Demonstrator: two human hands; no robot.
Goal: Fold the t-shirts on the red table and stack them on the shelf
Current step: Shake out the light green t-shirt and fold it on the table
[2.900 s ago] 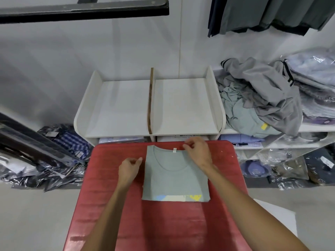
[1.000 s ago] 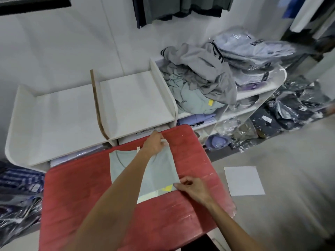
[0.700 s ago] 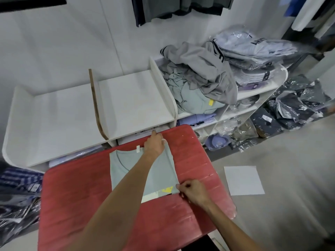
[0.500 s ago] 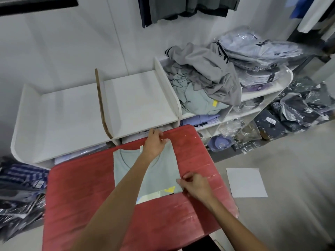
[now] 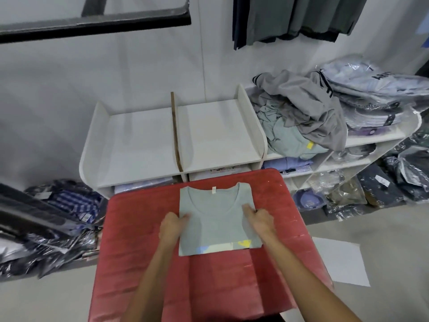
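Both hands, left hand [image 5: 173,225] and right hand [image 5: 260,219], pinch the shirt [image 5: 218,219] edges at 9 and 3 o'clock on the bench [image 5: 139,228]; lifting unevenly toward the shelf [image 5: 209,135] could sag and undo the fold.

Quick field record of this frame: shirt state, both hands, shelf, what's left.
shirt: pale green t-shirt, folded into a rectangle, flat on the red table
left hand: grips the shirt's left edge
right hand: grips the shirt's right edge
shelf: two top compartments bare
unfolded pile: on the shelf section to the right
left to do: shirt not yet on shelf
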